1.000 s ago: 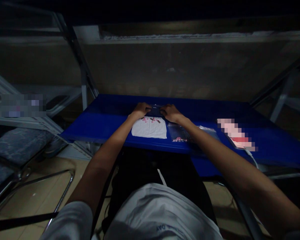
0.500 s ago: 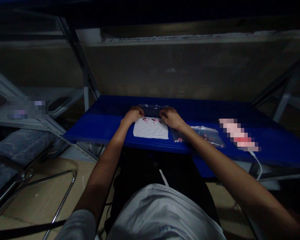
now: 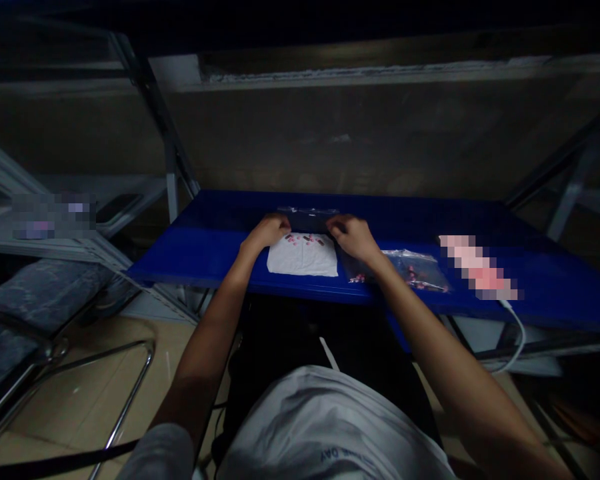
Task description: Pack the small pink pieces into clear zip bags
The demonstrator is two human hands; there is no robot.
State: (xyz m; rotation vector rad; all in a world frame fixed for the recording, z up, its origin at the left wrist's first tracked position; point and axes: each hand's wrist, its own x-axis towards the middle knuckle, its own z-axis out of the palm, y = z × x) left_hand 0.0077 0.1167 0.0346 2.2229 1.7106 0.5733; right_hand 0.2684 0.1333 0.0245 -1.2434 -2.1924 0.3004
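A white cloth or tissue (image 3: 303,259) lies flat near the front edge of the blue table. Several small pink and dark pieces (image 3: 306,238) are scattered along its far edge. My left hand (image 3: 274,230) rests at the cloth's far left corner, fingers curled together; what they hold, if anything, is too small to make out. Over the far right corner is my right hand (image 3: 354,236), thumb and fingers bent close in a pinch, its tips dim. Between and behind the hands lies a clear plastic bag (image 3: 307,217).
Right of the cloth lie clear bags (image 3: 420,270) holding pink and dark pieces, partly under my right forearm. A blurred pink object (image 3: 475,263) with a white cable (image 3: 520,330) is farther right. Metal frame legs (image 3: 173,173) flank the blue table (image 3: 200,260); a chair stands at left.
My right hand has shifted slightly to the right, and its forearm has swung inward. My left hand has barely moved. The cloth and its pieces look the same.
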